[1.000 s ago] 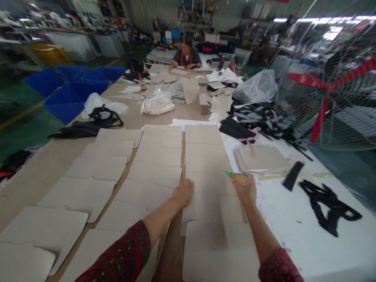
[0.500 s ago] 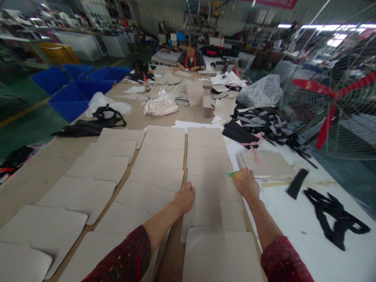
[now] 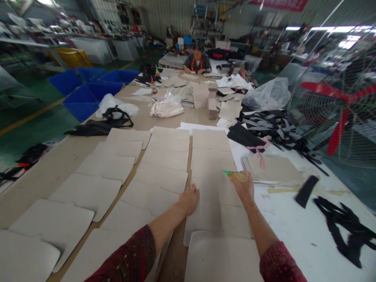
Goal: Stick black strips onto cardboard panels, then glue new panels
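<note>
My right hand [image 3: 243, 185] is closed round a small squeeze bottle [image 3: 238, 176] of yellowish liquid with a green nozzle, like a glue bottle. The bottle lies nearly level, its nozzle pointing left over the right-hand column of beige panels [image 3: 213, 158]. My left hand [image 3: 189, 199] rests on the left edge of that column, fingers forward and slightly bent, with nothing seen in it. Beside it runs the middle column of overlapping panels [image 3: 157, 194]; farther left is another column [image 3: 85, 186]. The nearest panel [image 3: 223, 254] has rounded corners.
A stack of beige panels [image 3: 273, 168] stands right of my right hand. Black strips [image 3: 307, 190] and black fabric scraps [image 3: 340, 227] lie on the white surface. Behind are a plastic-wrapped bundle [image 3: 167, 105], a caged red fan [image 3: 340, 117], blue bins [image 3: 82, 96] and a seated person [image 3: 197, 62].
My right hand has moved the bottle slightly left relative to the panels. My left hand stays at the column's left edge. The whole view has shifted a little, with the scene sliding right.
</note>
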### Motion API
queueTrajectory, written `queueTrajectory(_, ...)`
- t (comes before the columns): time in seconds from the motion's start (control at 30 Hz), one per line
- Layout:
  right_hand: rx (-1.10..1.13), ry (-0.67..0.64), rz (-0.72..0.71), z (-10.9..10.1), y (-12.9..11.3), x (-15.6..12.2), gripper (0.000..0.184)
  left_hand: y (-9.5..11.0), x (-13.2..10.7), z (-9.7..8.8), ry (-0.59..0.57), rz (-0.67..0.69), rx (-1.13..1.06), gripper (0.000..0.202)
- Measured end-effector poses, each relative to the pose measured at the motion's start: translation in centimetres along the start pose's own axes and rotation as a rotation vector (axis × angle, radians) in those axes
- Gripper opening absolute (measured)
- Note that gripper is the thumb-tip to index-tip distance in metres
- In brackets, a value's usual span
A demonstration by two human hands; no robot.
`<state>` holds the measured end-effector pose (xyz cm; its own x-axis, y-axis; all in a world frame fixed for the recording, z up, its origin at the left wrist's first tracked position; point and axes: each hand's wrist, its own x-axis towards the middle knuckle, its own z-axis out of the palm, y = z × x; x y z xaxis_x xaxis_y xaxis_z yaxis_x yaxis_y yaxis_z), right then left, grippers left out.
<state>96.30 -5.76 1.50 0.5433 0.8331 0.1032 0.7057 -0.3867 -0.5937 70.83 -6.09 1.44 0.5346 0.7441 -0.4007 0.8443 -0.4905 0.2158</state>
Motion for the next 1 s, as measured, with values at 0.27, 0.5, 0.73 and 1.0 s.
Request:
queueTrajectory(0.27,0.012,-0.158,-0.174,3.1,-4.8,-1.9,0.048,0.0,1.6,0.4,-0.013,-0.042,-0.031,0.052)
queueTrajectory(0.5,-0.147,-0.182,-0.186,4.3,-6.5,-2.1,0.044,-0.2,2.5,0.5,-0.008,-0.024,-0.062,0.042)
queueTrajectory(0.73,-0.328,-0.232,-0.25,2.7,-8.2,-1.0,0.037,-0.5,3.0,0.3,-0.023,0.02,-0.063,0.039)
queueTrajectory(1.0,-0.207,-0.301,-0.292,3.3,-7.1,-0.7,0.037,-0.7,3.3,-0.6,-0.043,0.044,0.005,0.037)
